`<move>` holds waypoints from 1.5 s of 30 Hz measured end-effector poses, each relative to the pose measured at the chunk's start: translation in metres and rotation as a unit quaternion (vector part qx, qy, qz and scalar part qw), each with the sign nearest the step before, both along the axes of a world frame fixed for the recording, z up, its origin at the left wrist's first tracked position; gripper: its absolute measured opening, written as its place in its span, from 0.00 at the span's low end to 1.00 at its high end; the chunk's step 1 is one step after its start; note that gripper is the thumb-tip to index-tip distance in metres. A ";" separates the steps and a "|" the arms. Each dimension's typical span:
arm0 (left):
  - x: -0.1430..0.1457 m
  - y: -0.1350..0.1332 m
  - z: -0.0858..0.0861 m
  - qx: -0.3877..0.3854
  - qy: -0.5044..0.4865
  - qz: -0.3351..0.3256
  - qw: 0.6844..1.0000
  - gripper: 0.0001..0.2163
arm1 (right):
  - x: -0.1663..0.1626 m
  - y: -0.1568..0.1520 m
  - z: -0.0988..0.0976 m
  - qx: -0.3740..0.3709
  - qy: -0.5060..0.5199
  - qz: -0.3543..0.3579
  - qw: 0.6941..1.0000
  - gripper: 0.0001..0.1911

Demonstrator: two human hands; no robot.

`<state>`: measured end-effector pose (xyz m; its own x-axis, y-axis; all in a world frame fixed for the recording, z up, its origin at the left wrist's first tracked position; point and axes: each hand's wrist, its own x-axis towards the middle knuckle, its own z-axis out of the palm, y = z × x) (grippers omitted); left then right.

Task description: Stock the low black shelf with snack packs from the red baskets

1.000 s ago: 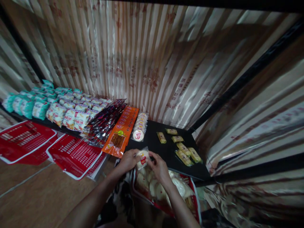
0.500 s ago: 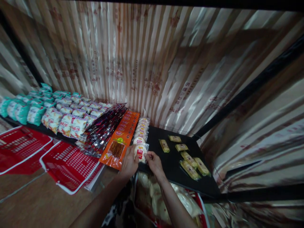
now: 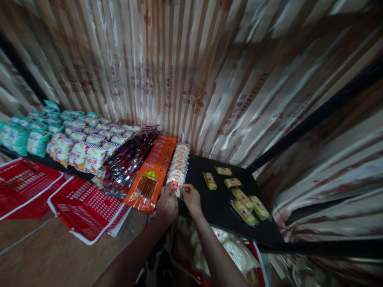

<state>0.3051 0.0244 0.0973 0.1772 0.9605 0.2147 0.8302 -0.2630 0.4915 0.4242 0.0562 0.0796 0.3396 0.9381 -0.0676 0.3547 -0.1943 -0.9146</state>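
My left hand (image 3: 166, 205) and my right hand (image 3: 189, 198) both pinch a clear packet of a round white cracker with a red label (image 3: 175, 184). They hold it at the near end of a row of like cracker packets (image 3: 180, 161) on the black shelf (image 3: 218, 203). The packet rests against the row's front. To the left of the row lie orange snack packs (image 3: 152, 169). Below my arms a red basket (image 3: 241, 255) holds more of the white round packets.
Several small yellow wrapped bars (image 3: 239, 193) lie on the shelf's right half. Dark red packets (image 3: 128, 161), white bags (image 3: 85, 149) and teal bags (image 3: 26, 135) fill the shelf leftwards. Two red baskets (image 3: 86, 205) stand on the wooden floor. A striped satin curtain (image 3: 191, 79) hangs behind.
Both hands lifted the cracker packet from above the basket and carried it forward onto the shelf, up against the front of the cracker row.
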 end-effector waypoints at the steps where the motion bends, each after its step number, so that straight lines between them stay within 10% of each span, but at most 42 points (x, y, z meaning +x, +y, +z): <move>1: 0.000 0.000 -0.001 0.004 0.004 0.000 1.000 0.20 | -0.001 -0.001 0.000 -0.001 0.002 -0.005 1.000 0.14; 13: 0.011 -0.043 -0.014 0.069 -0.100 -0.102 0.987 0.16 | 0.029 -0.104 -0.017 0.106 -0.033 -0.027 0.993 0.16; 16: 0.031 -0.076 -0.027 -0.024 -0.092 -0.162 0.982 0.14 | 0.049 -0.136 -0.036 0.080 -0.120 -0.049 0.988 0.16; 22: 0.062 -0.111 -0.049 -0.212 0.019 -0.033 0.977 0.18 | 0.078 -0.175 -0.084 0.030 -0.192 -0.029 0.981 0.18; 29: 0.069 -0.101 -0.063 -0.184 -0.023 -0.011 0.983 0.20 | 0.076 -0.180 -0.103 0.044 -0.213 0.015 0.976 0.17; 45: 0.071 -0.101 -0.066 -0.156 -0.048 0.016 0.986 0.10 | 0.069 -0.154 -0.078 -0.007 -0.163 -0.033 0.986 0.23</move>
